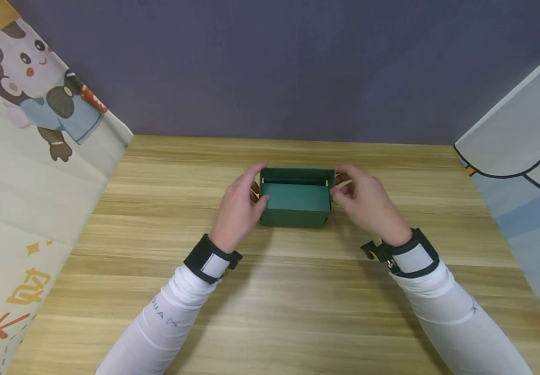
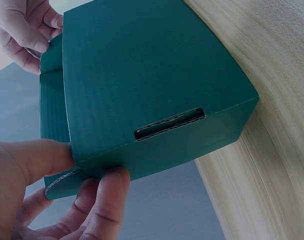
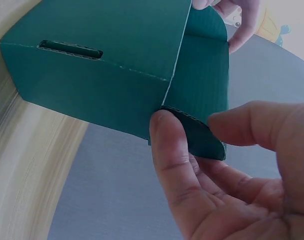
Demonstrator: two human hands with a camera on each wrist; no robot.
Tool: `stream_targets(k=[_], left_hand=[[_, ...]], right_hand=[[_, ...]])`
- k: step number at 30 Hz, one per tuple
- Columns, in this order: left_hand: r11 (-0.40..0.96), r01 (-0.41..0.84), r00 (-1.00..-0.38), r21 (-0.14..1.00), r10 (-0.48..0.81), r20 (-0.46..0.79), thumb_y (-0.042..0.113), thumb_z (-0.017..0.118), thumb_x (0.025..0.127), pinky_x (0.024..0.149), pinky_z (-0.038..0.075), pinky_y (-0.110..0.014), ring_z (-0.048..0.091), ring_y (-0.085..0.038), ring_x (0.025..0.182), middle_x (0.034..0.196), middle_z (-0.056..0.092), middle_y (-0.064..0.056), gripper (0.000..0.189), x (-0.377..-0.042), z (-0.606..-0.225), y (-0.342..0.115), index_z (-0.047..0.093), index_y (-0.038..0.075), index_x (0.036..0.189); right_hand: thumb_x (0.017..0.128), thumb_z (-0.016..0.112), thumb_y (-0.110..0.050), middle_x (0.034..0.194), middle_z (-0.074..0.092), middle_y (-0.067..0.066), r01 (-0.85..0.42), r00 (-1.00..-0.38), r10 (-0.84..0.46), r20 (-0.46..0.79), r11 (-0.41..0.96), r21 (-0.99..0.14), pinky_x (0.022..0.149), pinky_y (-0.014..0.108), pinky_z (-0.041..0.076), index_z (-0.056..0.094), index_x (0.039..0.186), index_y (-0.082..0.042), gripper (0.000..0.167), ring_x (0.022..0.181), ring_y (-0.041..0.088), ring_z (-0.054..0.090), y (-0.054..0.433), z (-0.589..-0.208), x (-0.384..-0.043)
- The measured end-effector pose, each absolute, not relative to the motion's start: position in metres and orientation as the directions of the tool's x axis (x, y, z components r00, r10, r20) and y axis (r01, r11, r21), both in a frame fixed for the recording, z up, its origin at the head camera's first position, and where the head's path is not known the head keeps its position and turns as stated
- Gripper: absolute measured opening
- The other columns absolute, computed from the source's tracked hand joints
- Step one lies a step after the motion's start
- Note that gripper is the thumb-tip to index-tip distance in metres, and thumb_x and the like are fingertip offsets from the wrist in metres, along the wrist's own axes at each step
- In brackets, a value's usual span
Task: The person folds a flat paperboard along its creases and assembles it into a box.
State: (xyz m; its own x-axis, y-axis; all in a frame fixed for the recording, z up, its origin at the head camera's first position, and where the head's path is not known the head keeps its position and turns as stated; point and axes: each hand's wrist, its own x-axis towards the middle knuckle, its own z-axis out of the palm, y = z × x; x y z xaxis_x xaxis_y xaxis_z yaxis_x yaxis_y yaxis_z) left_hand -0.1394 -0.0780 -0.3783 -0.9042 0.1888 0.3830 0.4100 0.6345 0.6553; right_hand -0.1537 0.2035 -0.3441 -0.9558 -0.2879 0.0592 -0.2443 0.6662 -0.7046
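A green cardboard box [image 1: 296, 217] sits on the wooden table, its long side facing me. Along its far edge a lid panel [image 1: 298, 173] stands raised, with a dark gap between it and the box. My left hand [image 1: 239, 205] grips the left end, thumb by the top edge and fingers against the end wall [image 2: 172, 145]. At the opposite end my right hand [image 1: 368, 203] pinches around a small rounded side flap [image 3: 204, 137] of the lid. Each end wall has a narrow slot cut along its fold. The box's inside is mostly hidden.
The wooden table [image 1: 288, 297] meets a dark blue-grey wall panel [image 1: 293, 67] behind the box. Printed cloths with cartoon figures hang at the left [image 1: 40, 198] and the right [image 1: 509, 135]. Both wrists carry black straps.
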Motion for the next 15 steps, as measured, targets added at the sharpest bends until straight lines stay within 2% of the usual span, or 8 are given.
stream_targets(k=[12,15], left_hand=[[0.636,0.421,-0.899,0.646,0.197,0.391,-0.005,0.079,0.092,0.066,0.059,-0.031,0.068,-0.021,0.075,0.094,0.067,-0.013,0.053,-0.1366,-0.3761,-0.0787,0.058,0.004,0.14],[0.624,0.407,-0.908,0.667,0.196,0.371,-0.003,0.077,0.095,0.065,0.06,-0.03,0.07,-0.021,0.075,0.093,0.068,-0.012,0.046,-0.1357,-0.3735,-0.0802,0.06,0.004,0.136]], right_hand=[[0.1,0.063,0.001,0.123,0.067,0.021,-0.286,-0.947,-0.302,0.107,0.644,-0.71,0.084,0.048,0.06,0.055,0.141,0.0,0.042,0.101,0.032,0.071,0.2032,-0.3487,-0.1499],[0.101,0.062,-0.002,0.122,0.069,0.021,-0.296,-0.947,-0.295,0.13,0.636,-0.713,0.085,0.049,0.059,0.058,0.138,-0.001,0.037,0.101,0.033,0.071,0.2034,-0.3498,-0.1489]])
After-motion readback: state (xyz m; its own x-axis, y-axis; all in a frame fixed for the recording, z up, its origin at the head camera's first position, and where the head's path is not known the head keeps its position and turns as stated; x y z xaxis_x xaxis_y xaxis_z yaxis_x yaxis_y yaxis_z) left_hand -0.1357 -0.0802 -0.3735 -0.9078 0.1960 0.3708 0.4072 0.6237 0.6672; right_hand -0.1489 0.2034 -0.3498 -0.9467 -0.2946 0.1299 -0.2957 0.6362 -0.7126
